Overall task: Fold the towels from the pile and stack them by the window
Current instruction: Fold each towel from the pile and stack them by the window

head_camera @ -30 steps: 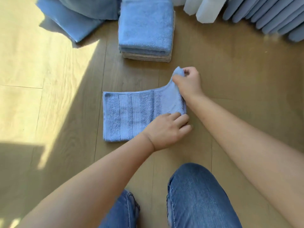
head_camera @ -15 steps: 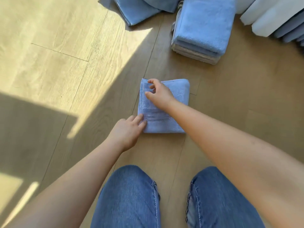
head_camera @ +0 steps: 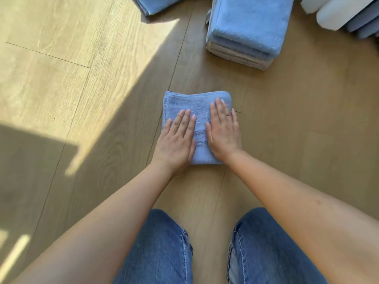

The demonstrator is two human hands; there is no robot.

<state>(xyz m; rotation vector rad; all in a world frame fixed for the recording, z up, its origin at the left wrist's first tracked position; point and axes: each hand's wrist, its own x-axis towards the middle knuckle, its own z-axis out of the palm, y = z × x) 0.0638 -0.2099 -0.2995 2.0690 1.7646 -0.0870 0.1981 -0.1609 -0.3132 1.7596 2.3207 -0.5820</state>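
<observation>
We counted one folded blue towel (head_camera: 200, 111) on the floor (head_camera: 102, 99), just ahead of our two denim knees (head_camera: 162, 249). Our left grip (head_camera: 177, 140) and right grip (head_camera: 223, 132) both lay flat on it, fingers straight, pressing and grasping nothing. Well apart, ahead and to the right, stood one stack of folded towels (head_camera: 250, 23), blue over beige; we could not count its layers.

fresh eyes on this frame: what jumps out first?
Centre: both hands, left hand and right hand, pressed flat on a folded blue towel on the floor. Upper right: a stack of folded towels, blue over beige. A sunlit patch crosses the floor at left.
</observation>
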